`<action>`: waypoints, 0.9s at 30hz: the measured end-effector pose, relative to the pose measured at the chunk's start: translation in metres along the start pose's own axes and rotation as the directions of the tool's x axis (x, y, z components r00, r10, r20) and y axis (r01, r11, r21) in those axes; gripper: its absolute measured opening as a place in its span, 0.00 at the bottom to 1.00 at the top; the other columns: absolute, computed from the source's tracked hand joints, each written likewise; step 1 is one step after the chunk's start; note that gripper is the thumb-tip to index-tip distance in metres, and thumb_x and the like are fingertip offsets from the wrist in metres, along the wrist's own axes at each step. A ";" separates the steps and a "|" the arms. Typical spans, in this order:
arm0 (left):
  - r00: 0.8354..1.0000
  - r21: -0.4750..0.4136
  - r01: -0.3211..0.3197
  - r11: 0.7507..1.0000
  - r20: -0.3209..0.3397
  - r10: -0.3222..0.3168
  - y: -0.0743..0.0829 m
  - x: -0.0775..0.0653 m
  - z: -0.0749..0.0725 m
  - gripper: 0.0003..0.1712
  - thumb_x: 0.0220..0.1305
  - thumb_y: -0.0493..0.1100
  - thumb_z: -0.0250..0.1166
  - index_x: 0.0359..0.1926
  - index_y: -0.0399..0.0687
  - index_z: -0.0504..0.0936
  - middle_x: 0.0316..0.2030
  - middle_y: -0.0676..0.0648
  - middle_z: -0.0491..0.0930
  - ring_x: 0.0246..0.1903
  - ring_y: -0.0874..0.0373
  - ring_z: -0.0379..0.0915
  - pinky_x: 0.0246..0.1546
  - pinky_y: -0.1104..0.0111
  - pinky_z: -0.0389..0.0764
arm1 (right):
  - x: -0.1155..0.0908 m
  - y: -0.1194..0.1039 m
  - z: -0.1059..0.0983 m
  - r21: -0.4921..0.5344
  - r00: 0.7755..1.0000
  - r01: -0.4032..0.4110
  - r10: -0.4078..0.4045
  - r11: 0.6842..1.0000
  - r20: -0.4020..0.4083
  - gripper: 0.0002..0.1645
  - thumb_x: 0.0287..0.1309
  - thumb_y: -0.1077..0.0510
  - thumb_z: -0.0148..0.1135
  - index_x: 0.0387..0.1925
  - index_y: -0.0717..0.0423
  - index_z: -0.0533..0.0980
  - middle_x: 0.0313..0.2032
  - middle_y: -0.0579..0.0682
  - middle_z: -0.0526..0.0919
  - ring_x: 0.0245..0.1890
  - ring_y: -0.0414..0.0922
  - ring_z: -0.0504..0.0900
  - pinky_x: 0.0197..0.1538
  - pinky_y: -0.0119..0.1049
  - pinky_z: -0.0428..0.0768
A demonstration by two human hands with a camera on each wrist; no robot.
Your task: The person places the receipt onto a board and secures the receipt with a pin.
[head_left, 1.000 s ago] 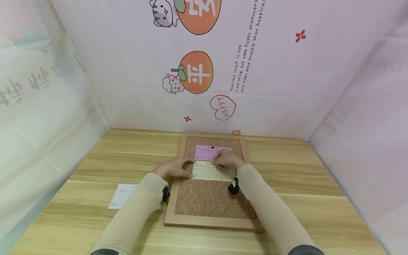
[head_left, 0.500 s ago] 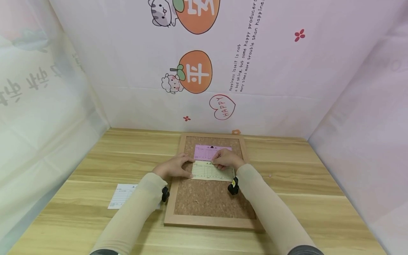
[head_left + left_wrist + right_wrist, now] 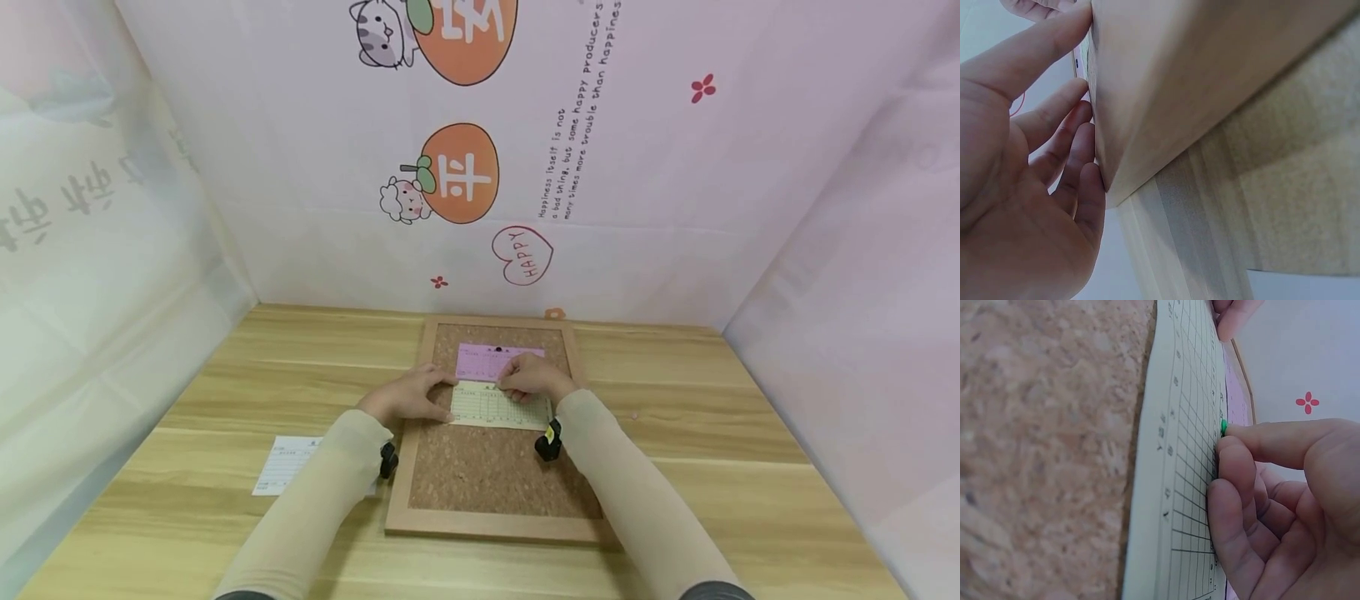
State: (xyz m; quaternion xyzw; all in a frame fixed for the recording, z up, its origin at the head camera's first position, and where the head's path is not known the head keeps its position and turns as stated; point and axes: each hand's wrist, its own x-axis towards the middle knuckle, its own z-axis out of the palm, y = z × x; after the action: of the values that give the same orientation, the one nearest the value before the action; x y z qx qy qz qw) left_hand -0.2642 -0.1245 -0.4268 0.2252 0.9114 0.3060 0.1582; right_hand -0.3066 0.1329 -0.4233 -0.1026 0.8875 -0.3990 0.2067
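A yellow printed form [image 3: 480, 407] lies on the corkboard [image 3: 495, 471], just below a purple form [image 3: 474, 360] fastened by a black pushpin [image 3: 498, 349]. At the yellow form's top edge, my right hand [image 3: 531, 377] pinches a green pushpin [image 3: 1224, 427] between thumb and fingertips; its point is hidden. My left hand [image 3: 408, 395] spreads thumb and fingers over the board's left frame, the tips touching the yellow form's left corners. In the left wrist view, the frame's side [image 3: 1147, 94] covers what lies beyond those fingertips.
A white printed form [image 3: 288, 462] lies on the wooden table [image 3: 697, 500] left of the board, partly covered by my left sleeve. A small pinkish thing [image 3: 634, 416] sits right of the board. Printed cloth walls [image 3: 630, 250] enclose the table at the back and sides.
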 end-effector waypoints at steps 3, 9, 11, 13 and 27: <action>1.000 -0.001 0.003 1.000 -0.001 -0.003 -0.001 0.001 0.002 0.37 0.61 0.47 0.74 0.69 0.46 0.72 0.64 0.42 0.65 0.66 0.46 0.60 0.67 0.50 0.61 | 0.001 0.002 0.000 0.007 1.000 0.012 -0.012 1.000 0.011 0.08 0.66 0.59 0.63 0.38 0.62 0.80 0.28 0.52 0.82 0.26 0.42 0.78 0.32 0.33 0.80; 1.000 -0.002 0.005 1.000 -0.001 -0.005 -0.002 0.001 0.001 0.37 0.61 0.47 0.74 0.69 0.45 0.72 0.64 0.41 0.65 0.66 0.45 0.59 0.67 0.49 0.61 | 0.003 0.007 -0.001 0.041 0.998 0.041 -0.043 0.998 0.044 0.11 0.68 0.58 0.60 0.42 0.64 0.80 0.31 0.53 0.83 0.29 0.43 0.80 0.35 0.34 0.80; 1.000 -0.002 0.006 1.000 -0.001 -0.006 -0.003 0.001 0.000 0.37 0.60 0.47 0.74 0.69 0.45 0.72 0.64 0.41 0.65 0.67 0.45 0.59 0.67 0.49 0.61 | 0.003 0.009 -0.002 0.052 0.997 0.049 -0.052 0.997 0.055 0.12 0.70 0.58 0.58 0.44 0.65 0.79 0.32 0.54 0.83 0.30 0.44 0.80 0.36 0.35 0.80; 1.000 -0.005 0.010 1.000 -0.001 -0.010 -0.003 0.000 0.000 0.37 0.60 0.47 0.74 0.69 0.45 0.72 0.65 0.41 0.65 0.67 0.45 0.59 0.67 0.49 0.61 | 0.002 0.009 -0.004 0.061 0.995 0.062 -0.066 0.996 0.070 0.14 0.71 0.57 0.56 0.46 0.66 0.78 0.34 0.55 0.83 0.32 0.45 0.81 0.37 0.36 0.81; 1.000 -0.006 0.013 1.000 0.003 -0.013 0.000 0.002 -0.001 0.38 0.60 0.47 0.74 0.69 0.45 0.72 0.65 0.41 0.65 0.67 0.45 0.58 0.68 0.49 0.60 | -0.008 0.011 -0.008 0.068 0.991 0.099 -0.105 0.993 0.088 0.16 0.75 0.55 0.52 0.50 0.65 0.76 0.37 0.56 0.83 0.35 0.46 0.81 0.40 0.39 0.82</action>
State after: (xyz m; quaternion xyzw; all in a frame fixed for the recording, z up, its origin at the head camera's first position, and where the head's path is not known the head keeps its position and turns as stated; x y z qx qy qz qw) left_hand -0.2660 -0.1240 -0.4259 0.2195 0.9117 0.3073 0.1620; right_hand -0.3033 0.1481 -0.4252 -0.1595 0.8575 -0.4319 0.2294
